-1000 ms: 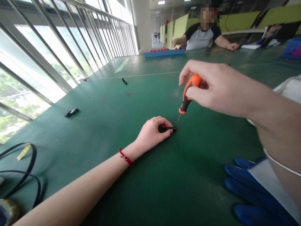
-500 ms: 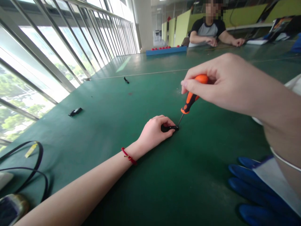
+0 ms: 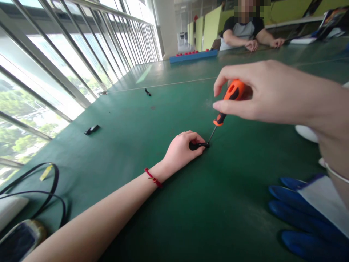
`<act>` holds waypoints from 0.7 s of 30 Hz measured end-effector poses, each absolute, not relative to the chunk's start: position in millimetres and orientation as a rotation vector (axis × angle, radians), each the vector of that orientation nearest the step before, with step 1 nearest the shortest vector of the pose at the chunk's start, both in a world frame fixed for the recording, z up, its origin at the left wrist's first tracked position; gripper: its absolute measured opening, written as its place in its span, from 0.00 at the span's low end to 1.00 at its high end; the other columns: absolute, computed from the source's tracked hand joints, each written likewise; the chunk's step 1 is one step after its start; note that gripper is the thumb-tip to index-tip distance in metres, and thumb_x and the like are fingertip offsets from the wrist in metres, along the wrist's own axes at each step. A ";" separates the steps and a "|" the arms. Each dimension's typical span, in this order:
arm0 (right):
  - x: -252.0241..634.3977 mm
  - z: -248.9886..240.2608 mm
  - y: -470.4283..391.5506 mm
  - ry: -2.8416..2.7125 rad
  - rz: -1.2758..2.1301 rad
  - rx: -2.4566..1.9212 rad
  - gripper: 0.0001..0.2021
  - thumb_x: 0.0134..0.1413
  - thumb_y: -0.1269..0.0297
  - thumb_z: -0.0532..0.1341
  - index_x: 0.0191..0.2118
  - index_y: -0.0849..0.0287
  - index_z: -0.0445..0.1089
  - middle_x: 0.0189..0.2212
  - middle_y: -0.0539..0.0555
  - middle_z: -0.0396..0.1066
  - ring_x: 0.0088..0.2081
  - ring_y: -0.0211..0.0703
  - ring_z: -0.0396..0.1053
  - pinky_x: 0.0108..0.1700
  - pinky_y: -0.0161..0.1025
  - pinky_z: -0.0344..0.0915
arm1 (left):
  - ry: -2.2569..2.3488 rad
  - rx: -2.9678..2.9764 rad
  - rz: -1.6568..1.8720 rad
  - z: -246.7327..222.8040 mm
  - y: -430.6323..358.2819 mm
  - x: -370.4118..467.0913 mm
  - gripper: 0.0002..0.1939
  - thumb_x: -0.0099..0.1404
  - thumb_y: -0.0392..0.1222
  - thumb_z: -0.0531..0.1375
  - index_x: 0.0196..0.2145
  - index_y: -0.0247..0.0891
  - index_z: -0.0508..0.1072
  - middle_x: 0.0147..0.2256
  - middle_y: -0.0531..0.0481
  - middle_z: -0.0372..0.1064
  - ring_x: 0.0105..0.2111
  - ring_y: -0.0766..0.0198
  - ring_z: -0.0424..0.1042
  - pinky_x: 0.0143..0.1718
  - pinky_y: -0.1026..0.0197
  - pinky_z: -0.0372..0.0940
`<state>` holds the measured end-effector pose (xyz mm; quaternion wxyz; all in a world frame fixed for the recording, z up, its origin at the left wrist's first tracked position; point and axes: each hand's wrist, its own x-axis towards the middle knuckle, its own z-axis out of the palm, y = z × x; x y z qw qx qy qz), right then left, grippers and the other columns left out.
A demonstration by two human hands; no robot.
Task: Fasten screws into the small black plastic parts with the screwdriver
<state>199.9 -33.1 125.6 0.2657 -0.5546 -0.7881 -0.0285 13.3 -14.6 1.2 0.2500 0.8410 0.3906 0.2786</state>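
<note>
My left hand [image 3: 181, 150] rests on the green tabletop [image 3: 218, 189], its thumb and fingers pinching a small black part [image 3: 201, 145] flat against the surface. Over it, my right hand [image 3: 275, 92] holds an orange and black screwdriver [image 3: 235, 88]. The thumb and index finger stand off the handle, whose top sits back against the palm. The screwdriver is tilted, with its thin shaft running down to the right end of the black part. Whether the tip sits in a screw is too small to tell.
Two other small black pieces, one at left [image 3: 92, 129] and one farther back [image 3: 147, 92], lie on the table. Blue-and-white gloves [image 3: 305, 214] are at right. A cable [image 3: 56, 182] and a yellowish device [image 3: 24, 236] lie at left. Across sits a person [image 3: 242, 34] near a blue strip [image 3: 193, 56].
My right thumb and index finger have opened away from the screwdriver handle, which has turned and leans a little more to the right. The left hand keeps its pinch; the view has shifted slightly.
</note>
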 end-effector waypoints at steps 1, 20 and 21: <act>199.1 125.4 -33.2 -2.121 -0.089 -1.510 0.12 0.46 0.52 0.62 0.24 0.56 0.68 0.13 0.46 0.56 0.17 0.31 0.50 0.24 0.37 0.46 | 1.062 2.290 0.756 1.2 -14.6 13.0 0.06 0.56 0.36 0.59 0.33 0.38 0.75 0.33 0.51 0.70 0.33 0.66 0.69 0.37 0.64 0.66; 203.2 125.7 -32.1 -2.144 -0.096 -1.483 0.17 0.54 0.50 0.55 0.23 0.56 0.67 0.11 0.45 0.47 0.16 0.29 0.44 0.23 0.36 0.43 | 1.062 2.304 0.748 1.5 -15.0 14.1 0.06 0.56 0.35 0.59 0.33 0.38 0.74 0.32 0.51 0.69 0.33 0.65 0.68 0.36 0.64 0.65; 203.2 126.1 -32.4 -2.144 -0.098 -1.483 0.15 0.53 0.51 0.56 0.26 0.56 0.68 0.12 0.45 0.49 0.16 0.29 0.45 0.23 0.36 0.44 | 1.062 2.304 0.747 1.5 -14.9 14.0 0.06 0.56 0.36 0.59 0.33 0.38 0.74 0.32 0.51 0.69 0.34 0.65 0.68 0.36 0.64 0.65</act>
